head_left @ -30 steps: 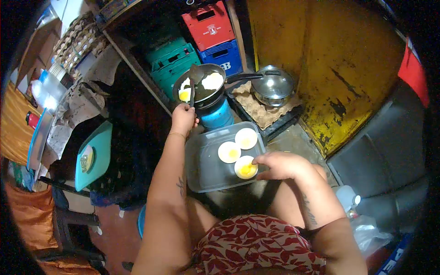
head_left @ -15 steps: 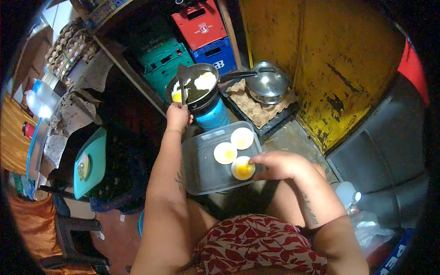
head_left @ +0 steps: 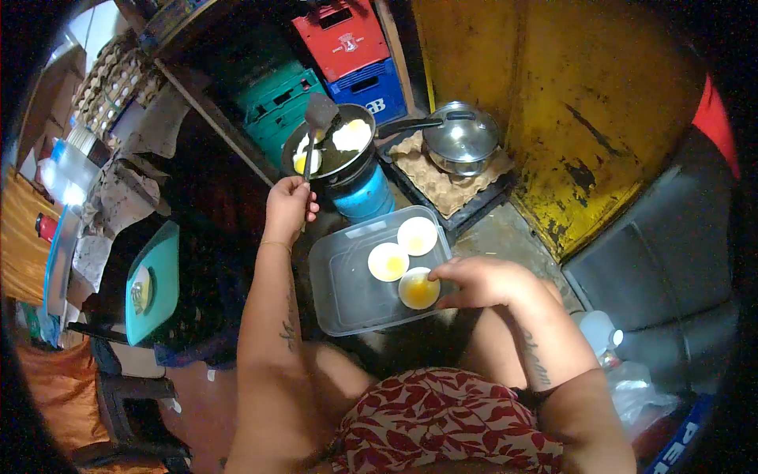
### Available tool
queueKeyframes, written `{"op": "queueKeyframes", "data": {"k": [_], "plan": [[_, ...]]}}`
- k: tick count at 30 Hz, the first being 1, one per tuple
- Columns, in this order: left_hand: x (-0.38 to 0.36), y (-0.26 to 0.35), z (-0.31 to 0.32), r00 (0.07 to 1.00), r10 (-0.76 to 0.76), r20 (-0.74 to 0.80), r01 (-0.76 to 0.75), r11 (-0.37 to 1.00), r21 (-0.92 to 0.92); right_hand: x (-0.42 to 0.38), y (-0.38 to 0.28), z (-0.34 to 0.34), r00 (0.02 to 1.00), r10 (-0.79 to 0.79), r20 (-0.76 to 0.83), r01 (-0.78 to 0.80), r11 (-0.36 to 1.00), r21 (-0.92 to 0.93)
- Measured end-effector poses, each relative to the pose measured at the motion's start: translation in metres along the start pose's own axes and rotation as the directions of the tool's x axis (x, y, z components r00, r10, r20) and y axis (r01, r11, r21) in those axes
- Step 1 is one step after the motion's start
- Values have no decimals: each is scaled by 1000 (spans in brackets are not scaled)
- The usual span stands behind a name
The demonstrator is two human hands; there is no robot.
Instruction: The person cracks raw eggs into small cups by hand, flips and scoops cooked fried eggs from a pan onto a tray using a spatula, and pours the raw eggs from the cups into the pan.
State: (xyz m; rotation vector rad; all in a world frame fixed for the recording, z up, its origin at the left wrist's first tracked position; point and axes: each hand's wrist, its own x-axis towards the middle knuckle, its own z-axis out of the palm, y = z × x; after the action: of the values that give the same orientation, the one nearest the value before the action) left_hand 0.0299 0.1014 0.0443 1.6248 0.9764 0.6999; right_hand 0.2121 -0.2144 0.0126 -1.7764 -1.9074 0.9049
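Left hand [head_left: 289, 207] closed round the handle of a dark spatula [head_left: 320, 114], fingers curled in, no gap seen; the handle rises from the fist across the near left part of a black frying pan [head_left: 339, 161], blade uppermost. Whether the blade touches the pan cannot be told. Two eggs in the pan, set apart: a left egg [head_left: 316, 161], yellow yolk showing, partly crossed by the handle, and a right egg [head_left: 353, 136], mostly white. Pan sits above a blue cylinder [head_left: 366, 194]; its handle points right, towards a lidded steel pot [head_left: 460, 142] on a brown carton sheet [head_left: 446, 193]. Right hand [head_left: 482, 282] partly open, digits apart — one fingertip at the right edge of the nearest bowl [head_left: 407, 299], another digit just beside it, lower down. Cannot tell whether the bowl is pinched or only touched. That bowl is white, with yellow inside, and stands in the right part of a clear plastic container [head_left: 339, 292] near the knees. Left bowl [head_left: 376, 257] and far bowl [head_left: 417, 223] are grouped close to it, each with yellow in the middle. Behind the pan: red crate [head_left: 339, 43] on blue crate [head_left: 367, 88], green crate [head_left: 284, 107] to their left.
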Motion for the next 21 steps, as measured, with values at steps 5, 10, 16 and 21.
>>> {"op": "queueKeyframes", "data": {"k": [5,10,16,21], "plan": [[-20,-8,-4,991,81,-104,-65,987,149,2,5,4,999,-28,-33,28,1000,-8],[-51,-6,-3,980,72,-185,-44,988,148,4,-11,-6,989,107,106,-104,994,-31],[-58,-12,1,941,260,-216,-260,965,30,4,-4,-1,999,34,32,-34,999,-9],[-59,-17,5,990,108,-92,-111,993,-31,8,-12,-3,988,101,117,-96,994,-47]]}}
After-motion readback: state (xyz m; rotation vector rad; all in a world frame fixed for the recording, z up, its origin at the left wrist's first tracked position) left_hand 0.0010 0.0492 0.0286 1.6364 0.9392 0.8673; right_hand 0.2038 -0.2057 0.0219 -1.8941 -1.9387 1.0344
